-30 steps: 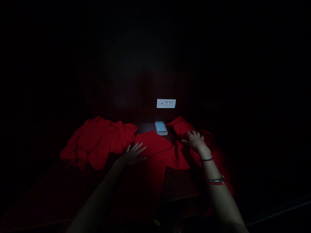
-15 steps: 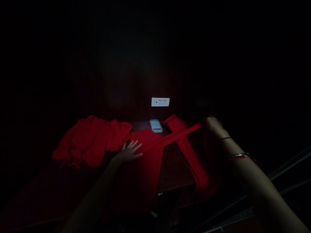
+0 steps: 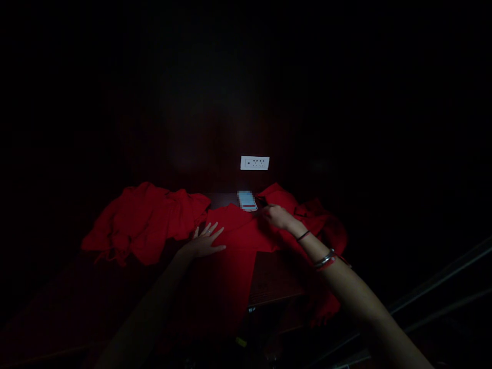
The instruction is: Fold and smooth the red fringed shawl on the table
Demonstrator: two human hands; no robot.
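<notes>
A red cloth (image 3: 238,241) lies spread over a dark wooden table (image 3: 274,279) in a very dim room. My left hand (image 3: 205,242) rests flat on the cloth with its fingers spread. My right hand (image 3: 277,216) reaches in from the right and lies on the cloth near its far edge, close to a small pale phone-like object (image 3: 246,200). The right hand's fingers look curled, but what they hold is too dark to tell. A crumpled heap of the same red fabric (image 3: 142,220) lies to the left, and more red fabric (image 3: 319,225) is bunched at the right.
A white wall socket plate (image 3: 254,163) sits on the dark wall behind the table. The table's front edge shows below the cloth. Dim slanted rails (image 3: 430,292) run across the lower right. Everything else is in darkness.
My right hand, which had lifted a strip of the red cloth up and to the right, has come back down and left onto the cloth near the phone-like object. The left hand stayed put.
</notes>
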